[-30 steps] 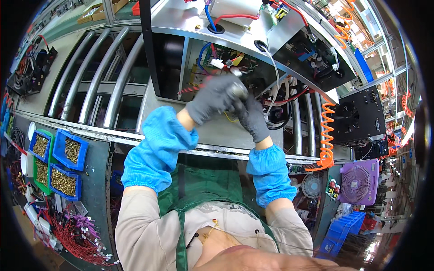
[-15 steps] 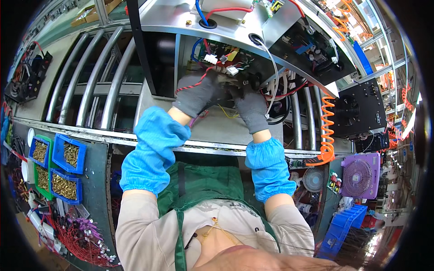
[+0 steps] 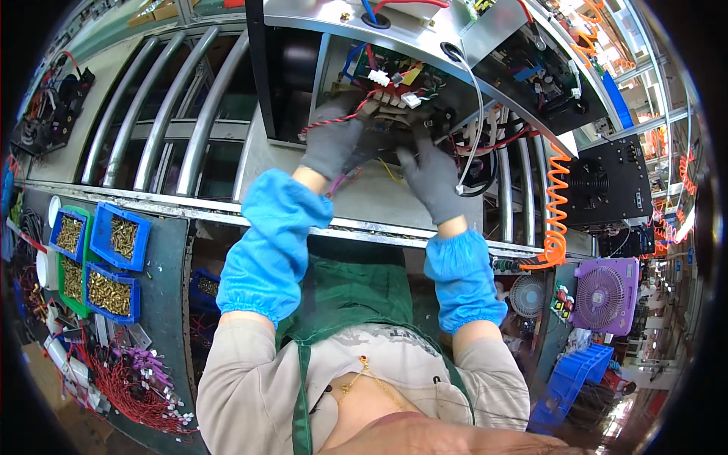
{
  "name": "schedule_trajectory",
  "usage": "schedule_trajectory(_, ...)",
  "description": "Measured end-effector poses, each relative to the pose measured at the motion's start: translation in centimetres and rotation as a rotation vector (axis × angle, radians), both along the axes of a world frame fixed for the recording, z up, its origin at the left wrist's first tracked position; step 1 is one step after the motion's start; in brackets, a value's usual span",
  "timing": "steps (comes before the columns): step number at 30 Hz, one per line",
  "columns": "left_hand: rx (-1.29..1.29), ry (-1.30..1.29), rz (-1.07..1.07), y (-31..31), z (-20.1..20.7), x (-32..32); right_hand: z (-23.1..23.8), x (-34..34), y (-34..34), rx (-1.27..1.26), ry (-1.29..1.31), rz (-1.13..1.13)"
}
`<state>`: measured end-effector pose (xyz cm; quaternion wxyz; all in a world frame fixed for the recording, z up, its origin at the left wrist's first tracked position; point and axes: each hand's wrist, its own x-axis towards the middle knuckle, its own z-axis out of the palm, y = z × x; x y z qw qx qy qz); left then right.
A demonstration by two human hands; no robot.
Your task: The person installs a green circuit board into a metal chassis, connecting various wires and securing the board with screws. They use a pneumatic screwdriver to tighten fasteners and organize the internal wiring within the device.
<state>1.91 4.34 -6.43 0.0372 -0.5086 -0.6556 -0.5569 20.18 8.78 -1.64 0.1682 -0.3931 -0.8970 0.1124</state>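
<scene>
Both my gloved hands reach into the open front of a metal equipment housing [image 3: 409, 45] with wiring and a circuit board inside. My left hand [image 3: 334, 140], in a grey glove, is at the left of the opening beside a twisted red-and-black wire [image 3: 337, 120]; its fingers are lost in shadow and blur. A dark part [image 3: 375, 144] lies between the hands; whether either grips it is unclear. My right hand [image 3: 436, 182] has its thumb and forefinger apart, pointing into the housing, close to a white cable [image 3: 475, 121]. White connectors [image 3: 411, 99] hang above the hands.
Metal rollers [image 3: 152, 114] run left of the housing. Blue bins of brass screws [image 3: 110, 293] and red wire bundles [image 3: 129, 387] lie on the left bench. A coiled orange hose [image 3: 557, 205] hangs at right, near a black unit [image 3: 610, 182] and a purple fan [image 3: 603, 297].
The whole view has shifted, so the housing appears farther right and higher. My right hand has drawn back slightly from the wiring, its thumb and forefinger now showing apart. My left hand stays inside.
</scene>
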Motion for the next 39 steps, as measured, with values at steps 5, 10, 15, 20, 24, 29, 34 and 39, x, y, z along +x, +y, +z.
schedule_trajectory(5, 0.049, -0.405, -0.175, -7.3, 2.8, 0.1, -4.3, 2.5, -4.1, -0.109, -0.372, 0.304)
schedule_trajectory(10, -0.261, -0.736, -0.061, -12.0, -5.5, -0.2, -11.0, 5.2, -3.7, -0.339, -0.067, 0.105)
schedule_trajectory(15, -0.125, -0.512, 0.146, -15.4, -10.3, -0.3, -13.0, 5.1, -3.4, -0.308, 0.045, -0.018)
schedule_trajectory(20, -0.106, -0.411, 0.174, -17.7, -10.9, -0.9, -14.5, 6.5, -4.3, -0.009, 0.198, 0.126)
schedule_trajectory(24, -0.425, 0.129, 0.419, -22.7, -4.8, -1.0, -13.6, 6.6, -5.1, -0.17, 0.26, 0.054)
schedule_trajectory(29, -0.491, 0.332, 0.865, -33.7, -1.8, -6.5, -14.6, 6.4, -4.5, -0.141, 0.222, 0.111)
schedule_trajectory(34, -0.363, 0.114, 1.337, -48.6, -1.2, -15.3, -14.9, 6.6, -4.0, -0.259, 0.232, 0.069)
schedule_trajectory(39, -0.913, -0.116, 1.362, -57.5, -1.6, -25.5, -13.9, 6.3, -4.2, -0.212, 0.148, 0.092)
